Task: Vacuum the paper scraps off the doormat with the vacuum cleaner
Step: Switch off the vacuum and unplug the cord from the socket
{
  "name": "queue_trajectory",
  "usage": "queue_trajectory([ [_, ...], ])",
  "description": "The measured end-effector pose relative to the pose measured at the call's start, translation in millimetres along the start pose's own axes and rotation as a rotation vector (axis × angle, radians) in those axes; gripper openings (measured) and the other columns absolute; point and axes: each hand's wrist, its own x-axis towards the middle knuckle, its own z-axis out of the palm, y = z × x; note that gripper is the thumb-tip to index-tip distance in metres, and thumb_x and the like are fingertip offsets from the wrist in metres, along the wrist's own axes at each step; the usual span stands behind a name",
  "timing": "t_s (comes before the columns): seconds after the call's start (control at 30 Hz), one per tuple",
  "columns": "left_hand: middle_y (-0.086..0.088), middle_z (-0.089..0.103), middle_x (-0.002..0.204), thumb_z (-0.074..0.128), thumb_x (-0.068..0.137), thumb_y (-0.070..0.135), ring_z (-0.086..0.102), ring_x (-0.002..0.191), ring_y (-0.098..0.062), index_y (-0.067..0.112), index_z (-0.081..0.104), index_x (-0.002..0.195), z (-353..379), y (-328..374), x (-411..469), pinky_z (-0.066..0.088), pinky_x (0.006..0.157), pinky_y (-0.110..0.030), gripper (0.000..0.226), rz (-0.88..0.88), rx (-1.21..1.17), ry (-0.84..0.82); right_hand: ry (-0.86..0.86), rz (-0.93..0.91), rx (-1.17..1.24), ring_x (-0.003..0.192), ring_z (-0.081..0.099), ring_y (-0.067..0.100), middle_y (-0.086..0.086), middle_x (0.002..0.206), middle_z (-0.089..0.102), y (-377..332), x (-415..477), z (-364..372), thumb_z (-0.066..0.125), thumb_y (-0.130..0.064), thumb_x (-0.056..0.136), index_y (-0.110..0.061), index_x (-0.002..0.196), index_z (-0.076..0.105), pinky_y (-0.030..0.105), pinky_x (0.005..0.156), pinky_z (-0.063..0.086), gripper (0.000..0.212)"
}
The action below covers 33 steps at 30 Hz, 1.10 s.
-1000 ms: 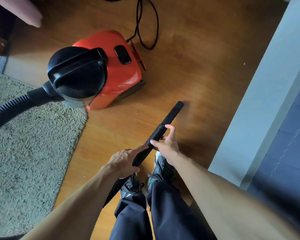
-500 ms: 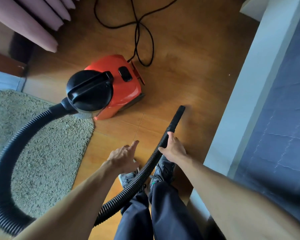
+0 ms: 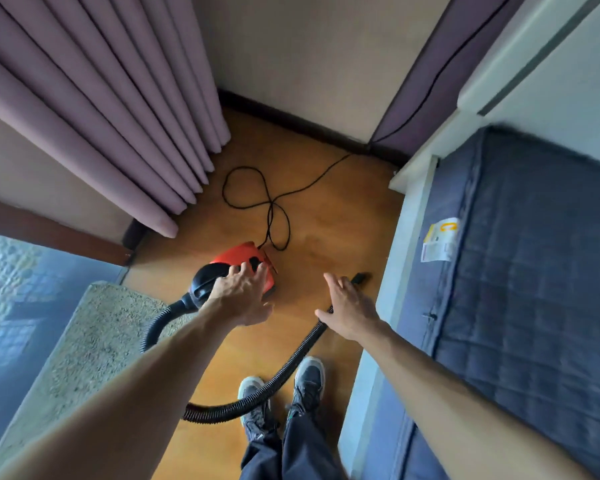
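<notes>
The red vacuum cleaner (image 3: 244, 253) with a black top stands on the wooden floor at the far corner of the beige shaggy doormat (image 3: 84, 341). Its black ribbed hose (image 3: 278, 379) loops over the mat, passes between my shoes and ends at a nozzle (image 3: 359, 277) near the bed. My left hand (image 3: 239, 296) is spread open above the vacuum, covering part of it. My right hand (image 3: 349, 310) is open above the hose with its fingers extended and holds nothing. I see no paper scraps on the visible mat.
A black power cord (image 3: 271, 209) coils on the floor behind the vacuum and runs to the wall. Purple curtains (image 3: 101, 116) hang at the left. A white bed frame (image 3: 388, 271) with a dark blue mattress (image 3: 534, 289) borders the right. My shoes (image 3: 309, 379) stand on the floor.
The view has risen and tilted up, showing the wall and curtains. My right hand has let go of the hose, which now lies on the floor. My left hand moved over the vacuum.
</notes>
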Motion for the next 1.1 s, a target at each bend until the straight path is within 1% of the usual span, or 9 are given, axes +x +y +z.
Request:
queue_trajectory([
  [0.1, -0.011, 0.043, 0.14, 0.057, 0.088, 0.055, 0.045, 0.128, -0.032, 0.019, 0.027, 0.147, -63.0, 8.0, -33.6, 0.048, 0.095, -0.045, 0.076, 0.017, -0.021, 0.114, 0.135, -0.029, -0.032, 0.132, 0.041, 0.028, 0.007, 0.144, 0.042, -11.5, -33.5, -67.1, 0.058, -0.049, 0.09, -0.022, 0.151, 0.019, 0.044, 0.103, 0.043, 0.077],
  [0.27, -0.011, 0.046, 0.134, 0.058, 0.088, 0.05, 0.049, 0.122, -0.032, 0.019, 0.03, 0.144, -156.6, 19.0, -93.0, 0.051, 0.09, -0.046, 0.07, 0.016, -0.045, 0.241, 0.309, -0.065, -0.026, 0.129, 0.043, 0.027, 0.005, 0.139, 0.046, -26.6, -91.7, -163.3, 0.058, -0.051, 0.089, -0.023, 0.15, 0.022, 0.043, 0.098, 0.046, 0.076],
  [0.43, -0.013, 0.045, 0.135, 0.061, 0.088, 0.046, 0.048, 0.122, -0.033, 0.021, 0.024, 0.149, -227.4, 29.6, -151.7, 0.05, 0.088, -0.046, 0.076, 0.025, -0.082, 0.337, 0.379, -0.072, -0.04, 0.132, 0.04, 0.027, 0.008, 0.144, 0.043, -47.5, -152.3, -236.2, 0.055, -0.045, 0.094, -0.018, 0.153, 0.019, 0.035, 0.103, 0.035, 0.074],
  [0.5, -0.013, 0.045, 0.136, 0.061, 0.088, 0.047, 0.047, 0.123, -0.033, 0.019, 0.023, 0.15, -246.2, 34.4, -170.4, 0.05, 0.089, -0.046, 0.077, 0.042, -0.087, 0.373, 0.406, -0.078, -0.055, 0.131, 0.04, 0.027, 0.009, 0.144, 0.044, -55.2, -174.0, -254.8, 0.056, -0.045, 0.094, -0.018, 0.153, 0.02, 0.035, 0.101, 0.036, 0.074],
  [0.63, -0.013, 0.044, 0.139, 0.059, 0.09, 0.048, 0.047, 0.125, -0.032, 0.019, 0.022, 0.15, -271.8, 46.0, -192.0, 0.05, 0.092, -0.047, 0.076, 0.083, -0.095, 0.414, 0.446, -0.066, -0.074, 0.131, 0.042, 0.028, 0.009, 0.144, 0.044, -61.5, -204.2, -278.2, 0.057, -0.049, 0.092, -0.02, 0.151, 0.021, 0.039, 0.101, 0.041, 0.075],
  [0.73, -0.013, 0.043, 0.14, 0.058, 0.089, 0.049, 0.047, 0.125, -0.032, 0.02, 0.022, 0.15, -283.9, 55.7, -198.4, 0.05, 0.09, -0.046, 0.077, 0.116, -0.071, 0.432, 0.495, -0.056, -0.075, 0.131, 0.042, 0.027, 0.008, 0.144, 0.045, -61.5, -217.6, -295.3, 0.058, -0.048, 0.091, -0.021, 0.15, 0.023, 0.041, 0.099, 0.045, 0.073],
  [0.87, -0.013, 0.041, 0.142, 0.057, 0.091, 0.049, 0.045, 0.127, -0.031, 0.02, 0.018, 0.153, -299.6, 69.3, -201.7, 0.048, 0.092, -0.045, 0.079, 0.145, -0.04, 0.447, 0.552, -0.047, -0.065, 0.128, 0.045, 0.028, 0.009, 0.14, 0.048, -52.2, -223.9, -318.1, 0.059, -0.048, 0.091, -0.018, 0.148, 0.026, 0.042, 0.099, 0.046, 0.073],
  [0.97, -0.012, 0.04, 0.144, 0.057, 0.091, 0.049, 0.045, 0.128, -0.031, 0.019, 0.019, 0.153, -311.7, 80.6, -197.2, 0.048, 0.094, -0.045, 0.078, 0.168, -0.015, 0.461, 0.591, -0.033, -0.06, 0.127, 0.046, 0.029, 0.01, 0.14, 0.049, -41.2, -223.2, -335.3, 0.059, -0.049, 0.091, -0.017, 0.149, 0.027, 0.04, 0.1, 0.045, 0.074],
  [1.1, -0.012, 0.04, 0.144, 0.057, 0.092, 0.049, 0.046, 0.128, -0.03, 0.019, 0.021, 0.151, -332.1, 105.5, -182.4, 0.049, 0.094, -0.044, 0.075, 0.211, 0.007, 0.48, 0.612, -0.007, -0.033, 0.13, 0.045, 0.028, 0.009, 0.144, 0.046, -21.0, -218.7, -359.1, 0.058, -0.049, 0.091, -0.017, 0.151, 0.025, 0.042, 0.102, 0.045, 0.076],
])
